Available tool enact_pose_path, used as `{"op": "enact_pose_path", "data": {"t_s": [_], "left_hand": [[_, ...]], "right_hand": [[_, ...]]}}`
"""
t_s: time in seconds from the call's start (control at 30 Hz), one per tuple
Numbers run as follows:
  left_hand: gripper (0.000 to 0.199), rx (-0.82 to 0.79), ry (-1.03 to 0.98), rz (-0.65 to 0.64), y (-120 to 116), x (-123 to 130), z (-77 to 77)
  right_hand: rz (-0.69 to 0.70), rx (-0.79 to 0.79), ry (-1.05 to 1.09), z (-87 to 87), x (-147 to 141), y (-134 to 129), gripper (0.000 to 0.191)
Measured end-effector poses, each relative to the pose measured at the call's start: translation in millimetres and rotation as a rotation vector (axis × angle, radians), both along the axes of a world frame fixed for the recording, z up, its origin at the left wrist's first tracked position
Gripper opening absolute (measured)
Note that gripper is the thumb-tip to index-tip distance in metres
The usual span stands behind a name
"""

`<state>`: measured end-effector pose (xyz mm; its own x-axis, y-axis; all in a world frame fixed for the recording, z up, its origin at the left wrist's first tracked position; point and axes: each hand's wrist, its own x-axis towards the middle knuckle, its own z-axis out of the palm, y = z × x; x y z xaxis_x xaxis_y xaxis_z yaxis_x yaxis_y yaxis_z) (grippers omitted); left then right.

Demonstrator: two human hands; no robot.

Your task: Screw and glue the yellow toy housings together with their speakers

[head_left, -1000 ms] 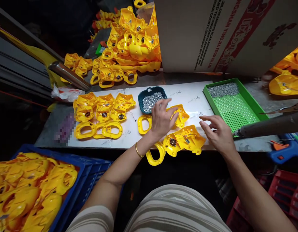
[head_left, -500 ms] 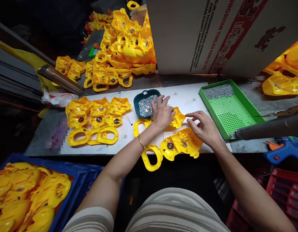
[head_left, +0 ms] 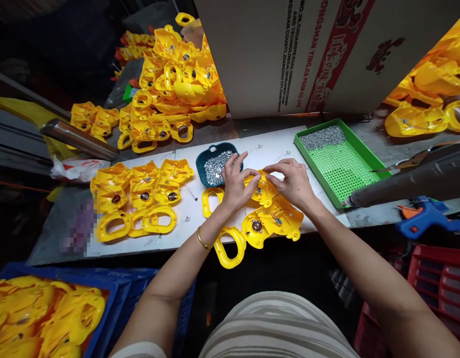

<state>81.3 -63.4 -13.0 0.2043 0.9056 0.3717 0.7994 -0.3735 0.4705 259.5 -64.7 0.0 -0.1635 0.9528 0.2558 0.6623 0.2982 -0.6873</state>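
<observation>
My left hand (head_left: 236, 185) is over the near right side of a dark teal dish (head_left: 200, 166) of small shiny metal pieces. Its thumb and index finger are pinched together at the far end of a yellow plastic shell half (head_left: 266, 193). My right hand (head_left: 294, 183) pinches at the same end, its fingertips close to the left ones. Whatever is between the fingers of either hand is too small to make out. Nearer me lies a second yellow shell half (head_left: 267, 226) with a round speaker, thin wires and a small circuit board, its loop handle over the table edge.
Several yellow shell halves (head_left: 142, 186) lie in a row on the left. A green perforated tray (head_left: 358, 171) with metal pieces stands right, beside a dark rod-like tool (head_left: 405, 174). A large carton (head_left: 267, 59) and heaped shells (head_left: 181, 74) stand behind. A blue glue gun (head_left: 425, 219) is far right.
My right hand has moved in to the far end of the shell and closed to a pinch. My left hand's thumb and index finger have come down beside it. The view has shifted slightly.
</observation>
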Motion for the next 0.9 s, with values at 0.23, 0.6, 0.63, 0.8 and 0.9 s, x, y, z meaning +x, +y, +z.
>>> {"op": "enact_pose_path", "data": {"t_s": [0.23,0.6,0.63,0.8,0.9], "left_hand": [[0.023,0.108,0.016,-0.025,-6.9,8.5,3.8],[0.009,-0.072,-0.101,-0.035,-5.3,17.4,3.3],[0.009,-0.083,-0.089,-0.018,-6.5,18.1,4.6],[0.009,-0.131,-0.048,0.038,-12.9,24.5,3.0],[0.011,-0.141,-0.036,0.06,-14.0,28.2,-1.2]], "right_hand": [[-0.005,-0.016,0.042,8.0,3.9,-2.9,0.011],[0.024,-0.009,0.122,-3.6,22.0,-5.4,0.016],[-0.011,-0.007,0.136,-4.9,24.2,-7.5,0.021],[-0.054,-0.255,0.128,-13.5,35.5,-17.1,0.037],[0.045,-0.367,0.033,-17.6,36.9,-18.8,0.045]]}}
